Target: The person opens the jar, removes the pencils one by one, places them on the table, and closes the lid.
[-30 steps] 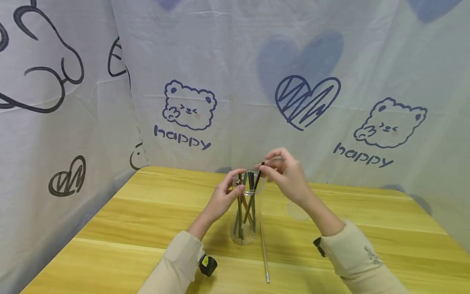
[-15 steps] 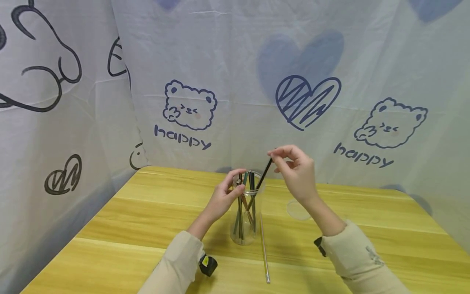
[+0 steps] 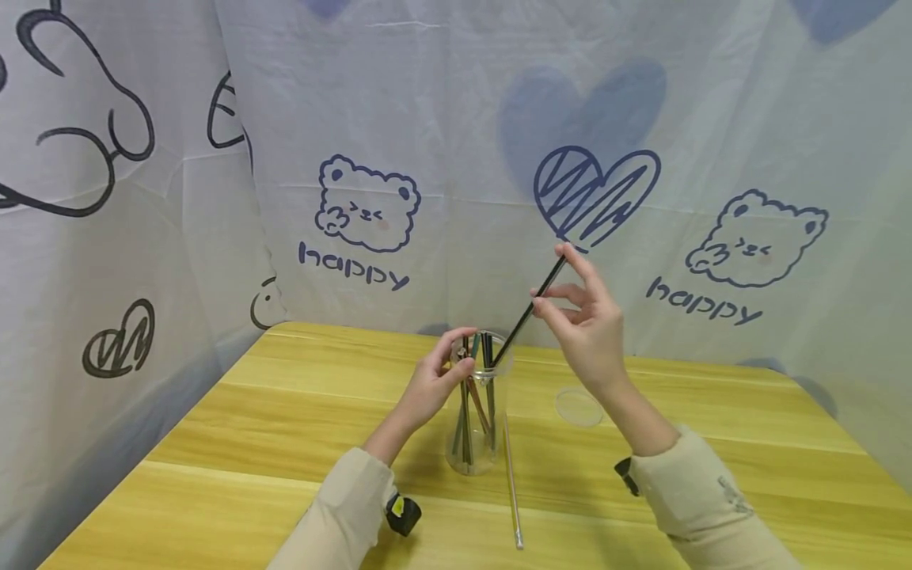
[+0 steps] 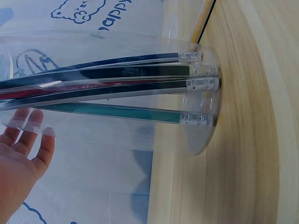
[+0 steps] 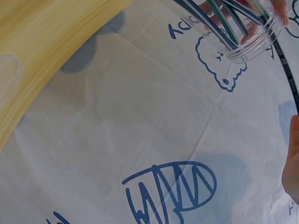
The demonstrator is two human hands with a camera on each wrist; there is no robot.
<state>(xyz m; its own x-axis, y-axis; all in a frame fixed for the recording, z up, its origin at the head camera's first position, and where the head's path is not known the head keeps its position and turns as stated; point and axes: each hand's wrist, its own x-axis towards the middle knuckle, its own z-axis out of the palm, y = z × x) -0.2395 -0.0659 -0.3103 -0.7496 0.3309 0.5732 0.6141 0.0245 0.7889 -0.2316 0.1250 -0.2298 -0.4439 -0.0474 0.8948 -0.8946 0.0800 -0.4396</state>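
A clear plastic jar (image 3: 461, 451) stands upright on the table with several pencils (image 4: 135, 72) leaning inside it, their eraser ends at the bottom. My left hand (image 3: 432, 384) grips the jar near its rim, fingers round the far side and thumb in front. Up to the right of the jar, my right hand (image 3: 587, 328) pinches a black pencil (image 3: 530, 309) between thumb and fingers. That pencil slants down to the left, its lower end still at the jar's mouth (image 5: 243, 53). In the right wrist view only part of the right hand shows at the edge.
A single pencil (image 3: 513, 491) lies on the wooden table (image 3: 235, 475) just right of the jar, eraser end toward me. Farther right lies a round clear lid (image 3: 579, 408). A printed cloth (image 3: 470, 158) hangs behind the table.
My right hand has moved up and to the right, drawing the black pencil most of the way out of the jar. The left hand and the jar have stayed in place.
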